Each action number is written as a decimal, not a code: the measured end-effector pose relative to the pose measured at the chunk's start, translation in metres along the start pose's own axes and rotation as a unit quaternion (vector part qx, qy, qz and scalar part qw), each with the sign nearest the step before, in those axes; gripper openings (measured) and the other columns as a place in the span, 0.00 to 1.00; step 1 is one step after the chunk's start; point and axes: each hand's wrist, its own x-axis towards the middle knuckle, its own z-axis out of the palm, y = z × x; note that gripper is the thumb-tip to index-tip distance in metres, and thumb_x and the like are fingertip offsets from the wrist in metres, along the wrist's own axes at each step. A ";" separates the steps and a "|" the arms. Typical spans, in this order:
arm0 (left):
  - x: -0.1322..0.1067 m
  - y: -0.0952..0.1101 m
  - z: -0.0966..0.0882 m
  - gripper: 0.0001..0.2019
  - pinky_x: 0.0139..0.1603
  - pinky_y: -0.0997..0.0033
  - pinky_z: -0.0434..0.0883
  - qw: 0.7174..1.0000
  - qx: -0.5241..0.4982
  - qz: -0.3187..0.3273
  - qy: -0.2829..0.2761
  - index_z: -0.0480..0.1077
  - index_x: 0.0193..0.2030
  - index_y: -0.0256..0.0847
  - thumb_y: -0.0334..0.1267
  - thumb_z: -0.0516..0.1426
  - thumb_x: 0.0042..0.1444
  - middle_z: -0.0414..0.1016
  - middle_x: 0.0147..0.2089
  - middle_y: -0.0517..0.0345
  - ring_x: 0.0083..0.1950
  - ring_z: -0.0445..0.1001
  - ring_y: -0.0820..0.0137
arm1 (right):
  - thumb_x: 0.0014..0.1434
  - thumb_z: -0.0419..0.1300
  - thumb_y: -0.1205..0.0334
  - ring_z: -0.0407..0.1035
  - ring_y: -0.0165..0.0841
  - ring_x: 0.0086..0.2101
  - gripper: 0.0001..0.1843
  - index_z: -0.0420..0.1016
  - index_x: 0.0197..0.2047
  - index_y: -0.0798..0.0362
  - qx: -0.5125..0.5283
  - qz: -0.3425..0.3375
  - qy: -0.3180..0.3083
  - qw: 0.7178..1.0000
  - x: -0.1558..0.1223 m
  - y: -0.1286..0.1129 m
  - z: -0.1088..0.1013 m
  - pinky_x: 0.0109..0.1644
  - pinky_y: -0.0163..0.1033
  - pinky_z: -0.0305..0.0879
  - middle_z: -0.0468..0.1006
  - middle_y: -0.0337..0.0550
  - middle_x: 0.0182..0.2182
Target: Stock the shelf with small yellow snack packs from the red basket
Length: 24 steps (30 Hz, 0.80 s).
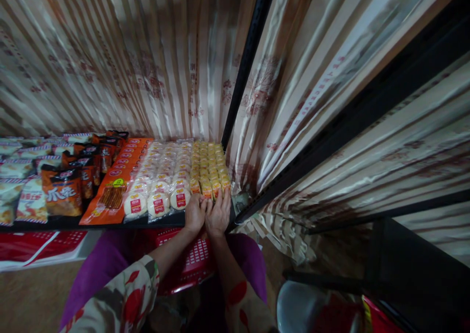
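Observation:
Both my hands meet at the front edge of a black shelf, at the near end of rows of small yellow snack packets [210, 164]. My left hand [194, 214] has its fingers curled against the front of these packets; what lies inside them is hidden. Beside it, my right hand [218, 214] is open, its fingers stretched over the nearest yellow packets at the right corner. The two thumbs come close together. Just left of my hands lie rows of round white cakes in clear wrappers [157, 203], with red and orange labels.
Further left are a flat orange snack sheet [115, 188], orange bags [62, 193] and white snack bags [33, 196]. A red basket [196, 264] sits between my knees below the shelf. Black metal posts [246, 68] and striped curtains [165, 54] enclose the back and right.

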 end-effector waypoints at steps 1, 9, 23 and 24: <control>0.000 -0.001 0.000 0.05 0.35 0.72 0.63 1.000 -0.002 0.000 -0.001 0.61 0.28 0.40 0.36 0.50 0.55 0.65 0.29 0.61 0.32 0.65 0.72 | 0.63 0.42 0.58 0.43 0.42 0.62 0.27 0.55 0.62 0.61 0.001 -0.001 0.000 1.000 0.000 0.000 0.000 0.59 0.52 0.53 0.50 0.58 0.63; 0.001 -0.006 0.002 0.06 0.36 0.72 0.63 1.000 -0.014 0.011 0.000 0.61 0.28 0.41 0.36 0.50 0.55 0.64 0.29 0.60 0.33 0.64 0.71 | 0.63 0.42 0.57 0.42 0.42 0.62 0.27 0.55 0.61 0.62 -0.001 0.003 -0.005 1.000 0.001 -0.001 -0.001 0.59 0.51 0.51 0.50 0.59 0.63; -0.006 -0.006 0.000 0.06 0.36 0.71 0.63 0.999 -0.006 0.042 0.005 0.61 0.28 0.41 0.35 0.50 0.55 0.64 0.29 0.61 0.32 0.64 0.72 | 0.62 0.43 0.56 0.43 0.42 0.62 0.27 0.55 0.62 0.59 0.019 0.012 -0.005 1.000 0.000 0.001 -0.002 0.61 0.51 0.49 0.50 0.55 0.63; -0.007 -0.006 0.000 0.06 0.36 0.71 0.63 0.999 -0.005 0.043 0.004 0.61 0.28 0.40 0.35 0.50 0.56 0.64 0.29 0.61 0.32 0.64 0.72 | 0.62 0.43 0.56 0.43 0.41 0.62 0.27 0.55 0.62 0.58 0.021 0.015 -0.007 1.000 0.000 0.001 -0.002 0.61 0.51 0.49 0.50 0.54 0.63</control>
